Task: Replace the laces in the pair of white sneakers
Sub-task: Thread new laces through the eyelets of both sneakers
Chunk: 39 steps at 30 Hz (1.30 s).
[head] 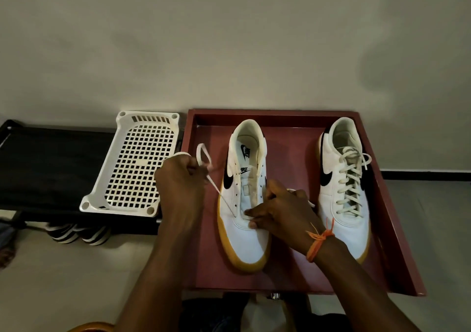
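Gripping the cream flat lace (224, 199) at ten o'clock, the left hand (182, 181) is drawing it through the unlaced white leather sneaker (244, 239) while the right hand (277, 209) is pinching its bottom eyelet row, likely needing the next eyelets threaded.

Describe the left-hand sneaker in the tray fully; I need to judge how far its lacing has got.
The left sneaker is white, leather-looking, with a black swoosh and gum-yellow sole. It stands upright in the red tray, toe toward the person. Most eyelets look empty. A white lace runs from a lowest eyelet up to the left hand, which grips it. The right hand rests on the vamp, fingers at the bottom eyelets.
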Tool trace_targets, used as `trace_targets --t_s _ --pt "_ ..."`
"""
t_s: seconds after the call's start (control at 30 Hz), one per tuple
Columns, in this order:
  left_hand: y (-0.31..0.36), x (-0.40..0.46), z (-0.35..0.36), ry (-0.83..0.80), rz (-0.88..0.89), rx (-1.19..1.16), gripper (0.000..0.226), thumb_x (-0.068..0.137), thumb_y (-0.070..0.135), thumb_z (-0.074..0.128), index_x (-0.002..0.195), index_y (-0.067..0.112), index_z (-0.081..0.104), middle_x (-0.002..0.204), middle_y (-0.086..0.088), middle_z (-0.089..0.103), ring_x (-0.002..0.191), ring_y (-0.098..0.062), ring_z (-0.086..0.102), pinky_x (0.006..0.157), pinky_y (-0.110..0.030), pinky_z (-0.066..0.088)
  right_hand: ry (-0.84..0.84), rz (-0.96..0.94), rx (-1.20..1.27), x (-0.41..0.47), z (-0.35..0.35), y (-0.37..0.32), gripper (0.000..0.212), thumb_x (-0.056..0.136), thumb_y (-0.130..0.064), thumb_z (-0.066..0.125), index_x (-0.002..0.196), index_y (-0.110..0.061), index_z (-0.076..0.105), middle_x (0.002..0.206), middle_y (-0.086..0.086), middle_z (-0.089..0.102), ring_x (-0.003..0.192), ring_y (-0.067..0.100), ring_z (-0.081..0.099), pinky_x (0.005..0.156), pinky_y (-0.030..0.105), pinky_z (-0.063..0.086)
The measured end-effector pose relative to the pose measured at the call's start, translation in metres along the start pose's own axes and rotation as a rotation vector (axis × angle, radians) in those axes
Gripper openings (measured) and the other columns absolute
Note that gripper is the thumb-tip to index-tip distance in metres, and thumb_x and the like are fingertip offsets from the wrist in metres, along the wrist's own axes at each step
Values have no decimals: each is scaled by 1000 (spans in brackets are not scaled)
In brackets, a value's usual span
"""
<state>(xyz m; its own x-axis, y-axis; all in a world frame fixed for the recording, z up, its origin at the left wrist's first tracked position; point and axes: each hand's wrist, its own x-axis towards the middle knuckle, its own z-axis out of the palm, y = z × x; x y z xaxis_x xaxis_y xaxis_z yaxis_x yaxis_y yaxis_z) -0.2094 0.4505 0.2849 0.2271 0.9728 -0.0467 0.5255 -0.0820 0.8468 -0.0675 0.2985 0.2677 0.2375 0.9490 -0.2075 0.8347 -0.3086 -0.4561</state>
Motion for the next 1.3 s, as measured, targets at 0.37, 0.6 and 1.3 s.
trace_targets --t_s 0.37,0.6,1.3 --pt "33 -28 23 -445 234 13 9 91 25 69 97 18 70 90 7 69 62 -5 64 55 -16 48 -49 -51 393 1 -6 3 27 79 -41 77 65 -20 67 80 -5 54 68 8 53 65 26 45" --pt "32 -35 28 -883 214 -100 16 94 28 66 94 15 75 80 4 73 45 -15 58 48 -18 44 38 52 966 -17 -56 41 36 87 -31 66 77 4 67 70 3 63 71 17 59 72 28 48" --pt "19 -28 24 -89 376 299 16 89 26 69 101 15 68 102 2 65 89 -13 62 72 -29 48 136 37 1086 -20 -52 48 24 87 -28 64 78 -7 69 73 -3 67 74 3 60 74 13 45"
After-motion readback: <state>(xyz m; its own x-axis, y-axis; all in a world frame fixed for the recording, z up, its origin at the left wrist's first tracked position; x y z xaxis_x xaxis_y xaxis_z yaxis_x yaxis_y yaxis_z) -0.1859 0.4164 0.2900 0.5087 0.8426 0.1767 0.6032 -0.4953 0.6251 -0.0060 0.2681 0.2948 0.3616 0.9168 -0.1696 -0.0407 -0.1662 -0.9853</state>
